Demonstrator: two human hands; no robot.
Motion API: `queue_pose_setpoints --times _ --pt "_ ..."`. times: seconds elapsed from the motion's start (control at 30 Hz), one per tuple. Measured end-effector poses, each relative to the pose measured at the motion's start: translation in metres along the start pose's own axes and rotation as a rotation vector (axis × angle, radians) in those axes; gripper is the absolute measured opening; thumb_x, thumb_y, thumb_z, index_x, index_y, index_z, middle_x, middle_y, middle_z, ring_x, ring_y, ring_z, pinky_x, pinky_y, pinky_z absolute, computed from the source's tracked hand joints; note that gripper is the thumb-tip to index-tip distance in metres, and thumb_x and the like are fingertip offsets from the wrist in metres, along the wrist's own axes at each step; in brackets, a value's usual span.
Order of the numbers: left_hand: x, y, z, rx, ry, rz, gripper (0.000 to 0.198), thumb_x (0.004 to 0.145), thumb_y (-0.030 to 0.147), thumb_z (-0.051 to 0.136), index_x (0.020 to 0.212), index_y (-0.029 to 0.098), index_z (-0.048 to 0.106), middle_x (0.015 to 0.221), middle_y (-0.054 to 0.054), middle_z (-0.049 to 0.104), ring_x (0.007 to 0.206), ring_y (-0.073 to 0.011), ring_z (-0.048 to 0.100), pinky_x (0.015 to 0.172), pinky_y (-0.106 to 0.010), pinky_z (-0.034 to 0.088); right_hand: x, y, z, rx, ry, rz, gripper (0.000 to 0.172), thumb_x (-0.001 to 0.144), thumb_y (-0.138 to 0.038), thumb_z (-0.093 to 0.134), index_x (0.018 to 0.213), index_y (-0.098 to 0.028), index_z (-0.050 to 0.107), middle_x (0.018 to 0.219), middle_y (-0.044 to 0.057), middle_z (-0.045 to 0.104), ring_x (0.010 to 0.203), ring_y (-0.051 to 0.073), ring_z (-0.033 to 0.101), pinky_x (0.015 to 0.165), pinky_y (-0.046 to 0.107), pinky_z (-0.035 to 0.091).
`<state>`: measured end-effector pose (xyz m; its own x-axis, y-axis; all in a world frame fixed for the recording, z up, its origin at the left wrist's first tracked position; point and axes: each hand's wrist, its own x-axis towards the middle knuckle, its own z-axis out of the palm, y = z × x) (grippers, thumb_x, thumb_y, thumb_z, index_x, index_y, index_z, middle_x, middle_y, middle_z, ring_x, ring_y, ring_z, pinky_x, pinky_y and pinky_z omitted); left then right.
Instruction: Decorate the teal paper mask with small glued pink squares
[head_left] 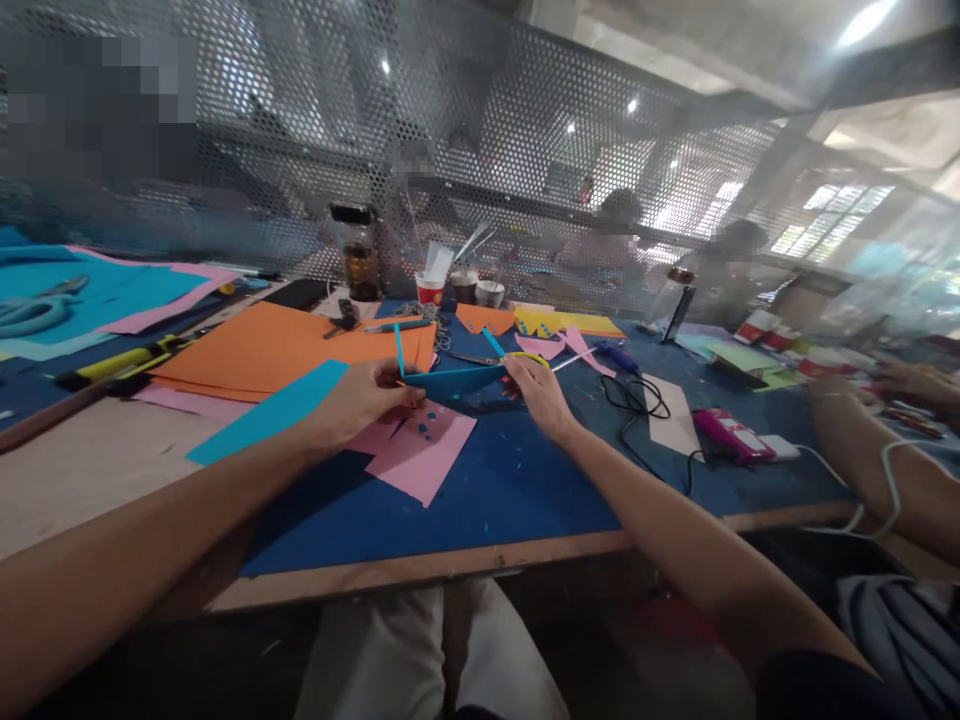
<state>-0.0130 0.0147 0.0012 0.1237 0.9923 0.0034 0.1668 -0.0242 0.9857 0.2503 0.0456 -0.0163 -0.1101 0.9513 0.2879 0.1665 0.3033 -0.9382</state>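
Note:
My left hand (pixel 364 400) pinches the left end of a folded blue paper strip (pixel 456 377), held just above the blue table mat. Closed around yellow-handled scissors is my right hand (pixel 538 395), at the strip's right end. The scissors' blades (pixel 472 359) point left, behind the strip's upper edge; whether they touch the paper I cannot tell. Below the left hand lies a pink paper sheet (pixel 424 455) with small blue scraps on it. A larger blue paper piece (pixel 274 412) lies under the left forearm.
Orange sheets (pixel 225 345) lie left of the hands; teal-handled scissors (pixel 41 310) rest farther left. Cut orange paper (pixel 484 319), cups (pixel 430 288) and a jar (pixel 360 255) stand or lie behind. At right are a corded blue tool (pixel 619 357), a pink device (pixel 731 437) and another person's arm (pixel 874 455).

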Motion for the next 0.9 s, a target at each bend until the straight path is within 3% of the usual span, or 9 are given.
queue_pose_setpoints --times 0.23,0.47,0.7,0.9 --pt "-0.003 0.005 0.001 -0.062 -0.054 0.01 0.024 0.067 0.032 0.086 0.083 0.019 0.075 0.078 -0.004 0.078 0.07 -0.0201 0.072 0.067 -0.029 0.059 0.001 -0.004 0.003 0.296 0.011 0.112 0.041 0.082 -0.062 0.068 0.079 -0.021 0.067 0.068 -0.003 0.055 0.06 0.011 0.052 0.055 0.023 0.038" --pt "-0.002 0.012 -0.003 -0.075 -0.042 0.011 0.024 0.064 0.032 0.089 0.079 0.019 0.074 0.073 0.0 0.075 0.067 -0.0162 0.07 0.07 -0.027 0.059 0.0 -0.018 -0.005 0.547 -0.138 0.246 0.035 0.074 -0.05 0.081 0.091 -0.021 0.072 0.08 -0.001 0.063 0.057 0.008 0.045 0.052 0.021 0.036" --pt "0.004 0.008 -0.009 -0.012 -0.006 0.027 0.034 0.07 0.04 0.084 0.095 0.02 0.072 0.088 -0.004 0.079 0.088 -0.0253 0.074 0.089 -0.041 0.06 -0.005 -0.032 -0.007 0.642 -0.293 0.327 0.034 0.071 -0.043 0.087 0.09 -0.019 0.072 0.082 -0.002 0.065 0.056 0.005 0.044 0.051 0.019 0.034" --pt "-0.001 0.018 -0.013 0.126 0.051 0.027 0.039 0.083 0.035 0.072 0.117 0.017 0.064 0.091 -0.004 0.076 0.088 -0.0252 0.074 0.083 -0.041 0.06 -0.005 -0.034 -0.001 0.652 -0.38 0.352 0.028 0.075 -0.038 0.086 0.086 -0.016 0.072 0.082 0.0 0.065 0.058 0.005 0.046 0.051 0.017 0.034"
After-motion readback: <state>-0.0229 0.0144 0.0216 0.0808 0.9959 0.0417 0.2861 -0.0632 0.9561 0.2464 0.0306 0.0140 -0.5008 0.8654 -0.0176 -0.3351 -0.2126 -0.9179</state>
